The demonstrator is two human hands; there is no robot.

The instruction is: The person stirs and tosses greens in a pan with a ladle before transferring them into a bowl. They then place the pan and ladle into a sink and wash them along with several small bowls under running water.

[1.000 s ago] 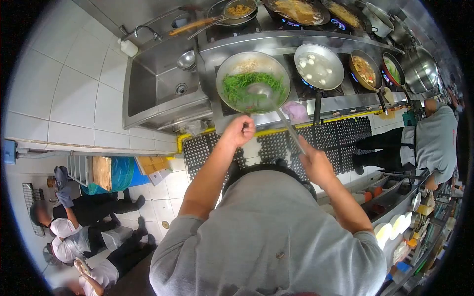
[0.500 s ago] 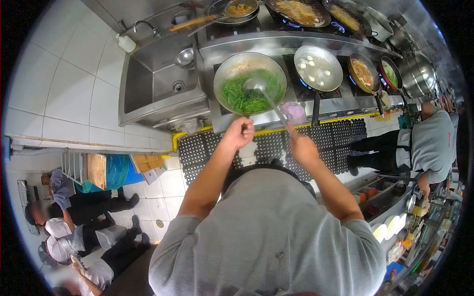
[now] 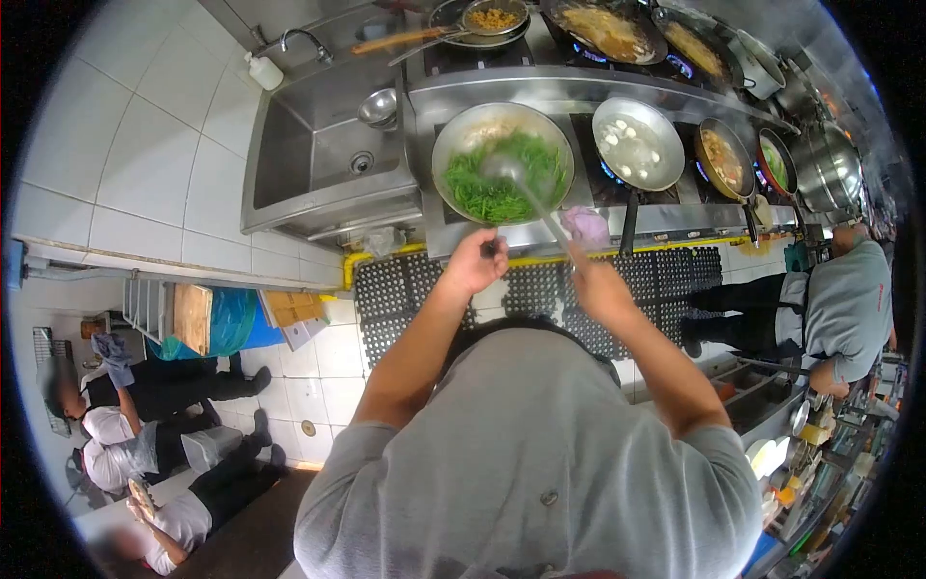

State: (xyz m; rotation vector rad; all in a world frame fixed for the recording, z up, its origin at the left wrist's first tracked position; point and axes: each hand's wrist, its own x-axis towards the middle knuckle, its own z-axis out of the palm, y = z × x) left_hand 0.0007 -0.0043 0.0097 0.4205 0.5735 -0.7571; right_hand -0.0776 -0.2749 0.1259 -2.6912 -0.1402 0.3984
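My right hand [image 3: 600,288] is closed around the long metal handle of a ladle [image 3: 540,205]. The ladle's blurred bowl rests among chopped green vegetables [image 3: 502,188] in a wide, pale pan [image 3: 451,145]. At that pan's front edge, my left hand [image 3: 475,262] is curled closed on what looks like the pan's handle, a dark piece of which shows between the fingers; most of it is hidden. A crumpled pinkish cloth [image 3: 585,227] lies on the stove edge, just beyond my right hand.
To the right, a pan with white pieces in liquid [image 3: 637,145] and two smaller pans cook over flames. More pans sit on the back burners. A steel sink [image 3: 289,183] adjoins the stove on the left. A co-worker [image 3: 844,299] stands at right; several people are at left.
The view has shifted slightly, so the stove appears a little further right. The ladle has stirred the greens, which now lie heaped differently. Both hands keep their holds.
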